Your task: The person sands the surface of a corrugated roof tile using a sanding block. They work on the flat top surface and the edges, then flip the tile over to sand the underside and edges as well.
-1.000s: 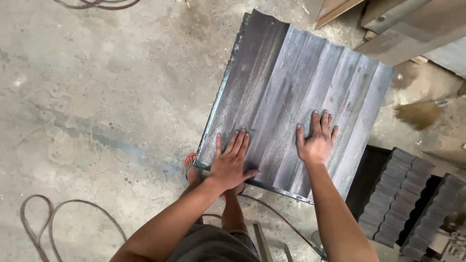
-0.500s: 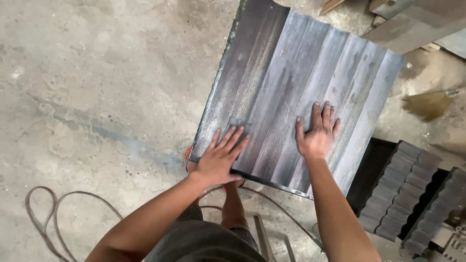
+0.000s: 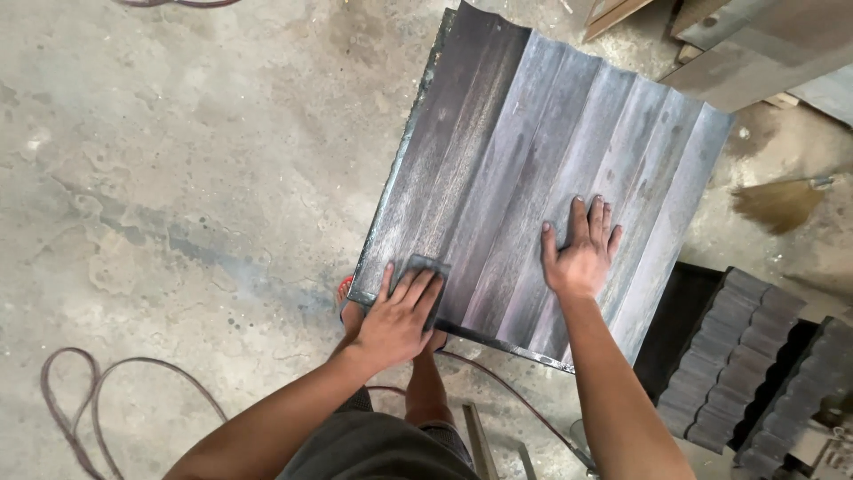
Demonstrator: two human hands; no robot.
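We are pressing our left hand (image 3: 395, 320) flat on a small dark abrasive pad (image 3: 425, 277), fingers laid together over its top and the thumb out to the side, so the pad is being held down by pressure rather than pinched. The pad is lying at the near left corner of a ribbed metal sheet (image 3: 533, 169), right by the near edge. Our right hand (image 3: 579, 253) is resting flat on the sheet further right, fingers slightly spread, gripping nothing and just bracing the panel.

The sheet is lying propped above the concrete floor (image 3: 178, 178), running away from us. We are judging the rubbing as partly done: the middle and right ribs are looking paler and greyer, while the far left strip and the near left corner are looking darker and duller, so that side seems to be what is left. We cannot tell how even the finish is.

A foot in a red sandal (image 3: 345, 292) is showing under the near edge. A cable (image 3: 89, 391) is looping on the floor at left, stacked dark ribbed tiles (image 3: 737, 356) are sitting at right, and a broom (image 3: 782, 203) is lying beyond them.
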